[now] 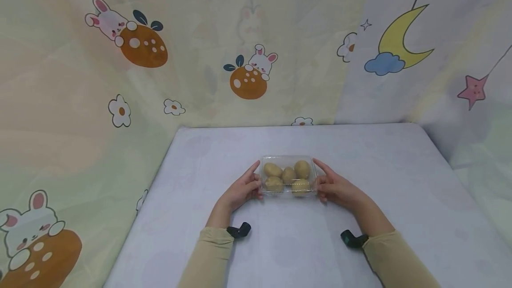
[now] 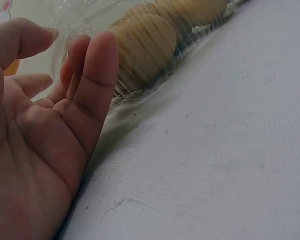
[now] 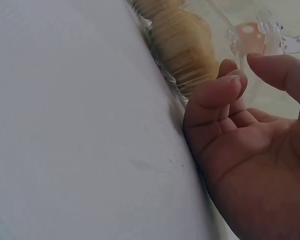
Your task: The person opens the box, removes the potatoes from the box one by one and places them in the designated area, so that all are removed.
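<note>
A clear plastic box (image 1: 287, 194) with ribbed sides sits toward the far middle of the table. Several round yellowish potatoes (image 1: 302, 170) show through it. At the box's left side my left hand (image 1: 244, 189) holds it with bent fingers, one finger reaching to the far corner. My right hand (image 1: 338, 189) mirrors this at the right side. In the left wrist view the fingertips (image 2: 101, 57) are against the ribbed wall and the thumb is near the upper edge. In the right wrist view, curled fingers (image 3: 215, 95) meet the wall, with the thumb by the rim.
A white cloth covers the table (image 1: 288, 243). Black wrist cameras (image 1: 239, 230) sit on both wrists, below beige sleeves (image 1: 212, 257). Printed curtains (image 1: 200, 48) with rabbits, flowers and a moon hang behind the table and along its sides.
</note>
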{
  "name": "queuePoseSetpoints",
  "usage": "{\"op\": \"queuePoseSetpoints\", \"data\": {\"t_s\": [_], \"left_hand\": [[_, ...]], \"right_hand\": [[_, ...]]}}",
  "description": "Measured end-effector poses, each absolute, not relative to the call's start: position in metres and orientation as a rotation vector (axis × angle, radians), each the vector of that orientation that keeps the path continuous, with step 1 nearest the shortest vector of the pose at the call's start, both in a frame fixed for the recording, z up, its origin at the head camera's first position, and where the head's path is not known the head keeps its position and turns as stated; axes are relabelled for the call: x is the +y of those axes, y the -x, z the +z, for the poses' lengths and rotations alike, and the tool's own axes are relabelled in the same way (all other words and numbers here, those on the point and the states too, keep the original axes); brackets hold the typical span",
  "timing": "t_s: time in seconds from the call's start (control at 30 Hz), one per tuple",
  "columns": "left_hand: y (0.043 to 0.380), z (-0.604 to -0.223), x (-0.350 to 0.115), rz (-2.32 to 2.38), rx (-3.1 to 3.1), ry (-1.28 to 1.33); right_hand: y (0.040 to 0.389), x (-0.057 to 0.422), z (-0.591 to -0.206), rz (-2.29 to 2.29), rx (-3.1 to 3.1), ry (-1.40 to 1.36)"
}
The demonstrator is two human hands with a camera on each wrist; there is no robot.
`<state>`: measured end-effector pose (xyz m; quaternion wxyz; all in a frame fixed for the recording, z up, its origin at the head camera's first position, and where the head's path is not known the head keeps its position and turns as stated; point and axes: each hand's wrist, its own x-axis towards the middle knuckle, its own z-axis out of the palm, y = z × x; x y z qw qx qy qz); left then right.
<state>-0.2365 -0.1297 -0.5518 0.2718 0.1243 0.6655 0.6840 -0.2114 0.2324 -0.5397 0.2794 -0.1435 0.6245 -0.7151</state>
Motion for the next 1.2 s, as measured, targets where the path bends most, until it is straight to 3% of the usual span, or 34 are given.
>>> {"op": "queuePoseSetpoints", "data": {"t_s": [0.2, 0.37, 0.67, 1.2], "left_hand": [[0.239, -0.553, -0.129, 1.839, 1.790, -0.345], [0.238, -0.551, -0.128, 1.834, 1.802, -0.315], [0.236, -0.550, -0.128, 1.843, 1.789, -0.307], [0.237, -0.552, -0.129, 1.858, 1.784, -0.305]], "right_hand": [[0.217, 0.234, -0.533, -1.712, 2.161, 0.292], [0.221, 0.236, -0.526, -1.496, 2.446, 0.376], [0.223, 0.241, -0.528, -1.443, 2.463, 0.728], [0.223, 0.237, -0.525, -1.415, 2.497, 0.648]]}}
